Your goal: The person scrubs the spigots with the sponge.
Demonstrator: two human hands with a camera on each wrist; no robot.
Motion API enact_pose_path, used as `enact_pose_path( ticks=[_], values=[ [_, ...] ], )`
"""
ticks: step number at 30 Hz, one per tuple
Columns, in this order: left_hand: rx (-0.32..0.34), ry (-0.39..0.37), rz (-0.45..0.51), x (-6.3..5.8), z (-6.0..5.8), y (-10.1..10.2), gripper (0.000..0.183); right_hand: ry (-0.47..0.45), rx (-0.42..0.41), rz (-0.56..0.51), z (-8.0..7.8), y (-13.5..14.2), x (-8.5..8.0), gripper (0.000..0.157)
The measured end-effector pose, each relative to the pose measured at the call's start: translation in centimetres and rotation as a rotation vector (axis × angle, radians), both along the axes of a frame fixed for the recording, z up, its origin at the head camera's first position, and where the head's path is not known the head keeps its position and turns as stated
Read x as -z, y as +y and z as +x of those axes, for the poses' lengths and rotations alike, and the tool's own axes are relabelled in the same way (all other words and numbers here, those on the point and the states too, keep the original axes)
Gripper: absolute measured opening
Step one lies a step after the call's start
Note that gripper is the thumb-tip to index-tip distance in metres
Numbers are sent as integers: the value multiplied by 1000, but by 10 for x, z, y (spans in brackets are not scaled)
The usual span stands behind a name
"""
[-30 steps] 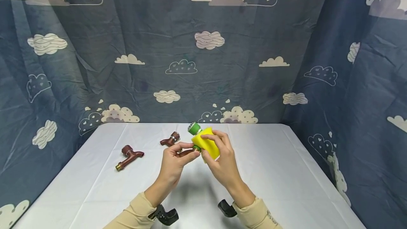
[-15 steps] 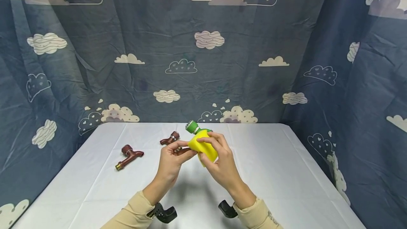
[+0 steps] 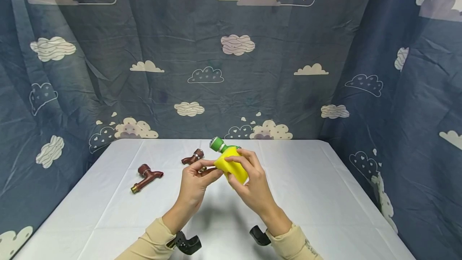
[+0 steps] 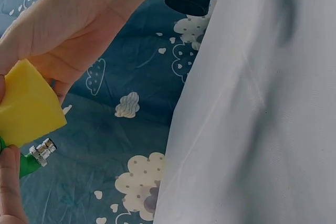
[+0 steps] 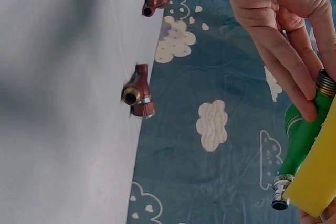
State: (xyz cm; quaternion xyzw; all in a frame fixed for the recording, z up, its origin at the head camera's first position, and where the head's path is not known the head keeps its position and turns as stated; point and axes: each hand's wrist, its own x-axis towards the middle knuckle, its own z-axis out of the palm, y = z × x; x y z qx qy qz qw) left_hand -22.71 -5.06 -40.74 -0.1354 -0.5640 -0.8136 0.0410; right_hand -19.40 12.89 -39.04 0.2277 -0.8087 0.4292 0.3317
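Observation:
Above the white table, both hands meet at a green tap [image 5: 302,142] with a silver spout tip. In the right wrist view, the left hand [image 3: 193,185] pinches the tap near its brass threaded end. A yellow sponge cloth [image 3: 231,165] is bent over the tap's body, held between the thumb and fingers of the right hand [image 3: 255,183]. The tap's ribbed green knob pokes out beyond the cloth at the far side. Much of the tap's body is hidden under the cloth in the head view.
Two dark red taps lie on the white table [image 3: 306,196]: one tap [image 3: 146,178] at the left, another tap [image 3: 193,157] just behind the left hand. A blue curtain [image 3: 162,51] printed with clouds hangs around the back and sides.
The cloth has shifted left along the tap and now covers the green end near my left fingertips. The tap's knob has moved slightly left. In the last half second little differs.

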Motion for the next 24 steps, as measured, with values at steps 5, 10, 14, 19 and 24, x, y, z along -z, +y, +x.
enact_pose_path(
  ticks=[5,10,14,19,24],
  values=[
    [0,3,5,1,0,-1,25,9,-2,7,-2,0,1,39],
    [6,-6,16,1,1,-2,24,21,1,5,-5,1,3,40],
    [15,-17,31,0,2,-2,25,30,2,8,-7,1,5,40],
    [27,-19,54,-1,3,-4,23,20,16,2,-10,4,6,41],
    [37,-5,53,-3,5,-8,22,1,53,-3,-12,9,7,40]
  ],
)
